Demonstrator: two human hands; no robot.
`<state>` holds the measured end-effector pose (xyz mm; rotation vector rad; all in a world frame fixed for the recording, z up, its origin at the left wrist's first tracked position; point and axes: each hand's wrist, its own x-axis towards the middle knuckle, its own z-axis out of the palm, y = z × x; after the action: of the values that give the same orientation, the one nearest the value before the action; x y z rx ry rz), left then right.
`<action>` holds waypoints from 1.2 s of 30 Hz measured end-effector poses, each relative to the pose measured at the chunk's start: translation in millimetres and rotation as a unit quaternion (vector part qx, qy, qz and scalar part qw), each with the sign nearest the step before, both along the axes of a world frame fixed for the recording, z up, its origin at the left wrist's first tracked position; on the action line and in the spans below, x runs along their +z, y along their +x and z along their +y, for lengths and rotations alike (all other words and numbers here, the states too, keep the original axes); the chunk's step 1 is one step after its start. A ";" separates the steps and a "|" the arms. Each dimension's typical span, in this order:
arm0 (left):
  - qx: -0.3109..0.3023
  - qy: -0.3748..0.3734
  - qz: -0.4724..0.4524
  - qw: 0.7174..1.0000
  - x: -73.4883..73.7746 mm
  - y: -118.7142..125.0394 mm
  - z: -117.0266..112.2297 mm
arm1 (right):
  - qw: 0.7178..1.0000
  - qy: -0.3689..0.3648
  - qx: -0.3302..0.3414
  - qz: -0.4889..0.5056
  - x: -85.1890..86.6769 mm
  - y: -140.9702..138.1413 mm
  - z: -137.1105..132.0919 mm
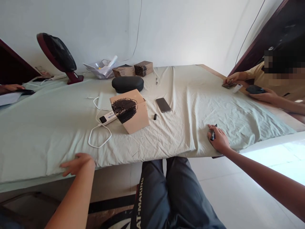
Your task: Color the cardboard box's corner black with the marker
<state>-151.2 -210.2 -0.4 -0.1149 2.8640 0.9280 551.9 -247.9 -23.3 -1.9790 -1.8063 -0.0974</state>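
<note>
My left hand [77, 163] rests on the near edge of the cloth-covered table [47, 127], fingers bent over the edge, holding nothing. My right hand [218, 138] lies on the cloth near the right front edge, closed round a black marker [213, 133]. Between the hands, farther in, stands a cardboard box [131, 111] with a black scribbled patch on its side. A small black marker cap [155, 116] and a phone [163, 105] lie to the right of the box.
A white power bank with cable [108, 117], a black case [128, 84], two small boxes [133, 69], a plastic bag and a fan [58, 57] sit farther back. Another person at the right holds a phone [254, 89]; another hand shows at far left [11, 86].
</note>
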 end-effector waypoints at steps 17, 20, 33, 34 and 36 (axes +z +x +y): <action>0.000 0.025 -0.008 1.000 5.4 2.6 -2.2 | 1.000 -0.001 -0.003 0.018 2.5 0.4 1.5; -0.003 0.031 -0.008 0.999 4.7 2.8 -2.5 | 1.000 -0.004 -0.003 0.019 3.7 -0.1 0.6; -0.012 0.043 -0.007 0.999 -3.1 -4.0 -1.4 | 1.000 -0.020 -0.014 0.000 -0.3 6.6 2.3; -0.011 0.041 -0.007 0.999 -3.2 -4.3 -1.0 | 1.000 -0.020 -0.016 0.000 -0.4 6.6 2.2; -0.010 0.041 -0.007 0.999 -3.5 -5.0 0.0 | 1.000 -0.019 -0.017 0.002 -0.3 6.3 2.3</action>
<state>-156.2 -210.2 -3.9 -0.0847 2.8047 1.0350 558.3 -245.6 -23.6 -2.0354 -1.7864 -0.0699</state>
